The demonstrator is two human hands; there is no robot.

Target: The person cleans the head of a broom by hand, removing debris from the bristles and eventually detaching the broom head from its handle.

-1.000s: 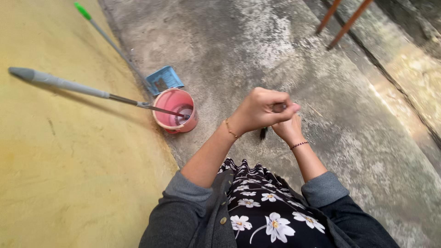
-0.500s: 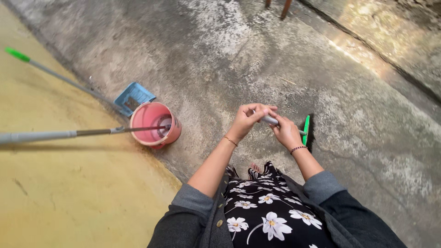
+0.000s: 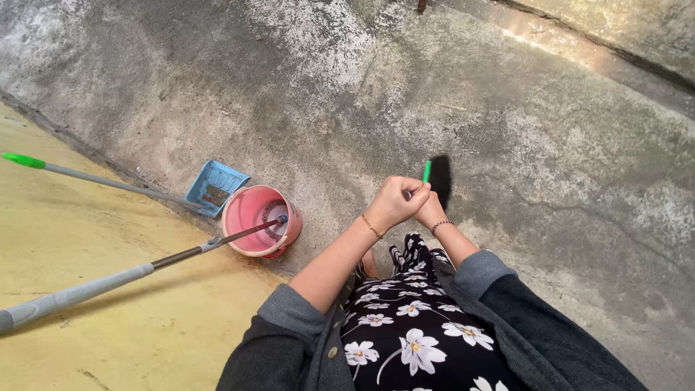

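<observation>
My left hand is closed in a fist around the lower end of a small paintbrush with a green handle and black bristles. My right hand sits right against it, just below and behind, fingers curled on the same brush. The brush sticks up above both fists, over the grey concrete. Each wrist wears a thin bracelet. My grey sleeves and black flowered dress fill the lower middle.
A pink bucket stands left of my hands with a long grey pole resting in it. Behind the bucket lies a blue plastic tray. A second pole with a green tip lies along the yellow surface at the left.
My hands have stayed together while the brush has turned from lying beside my right hand to standing up above both fists. The view has shifted, so the bucket sits nearer the middle.
</observation>
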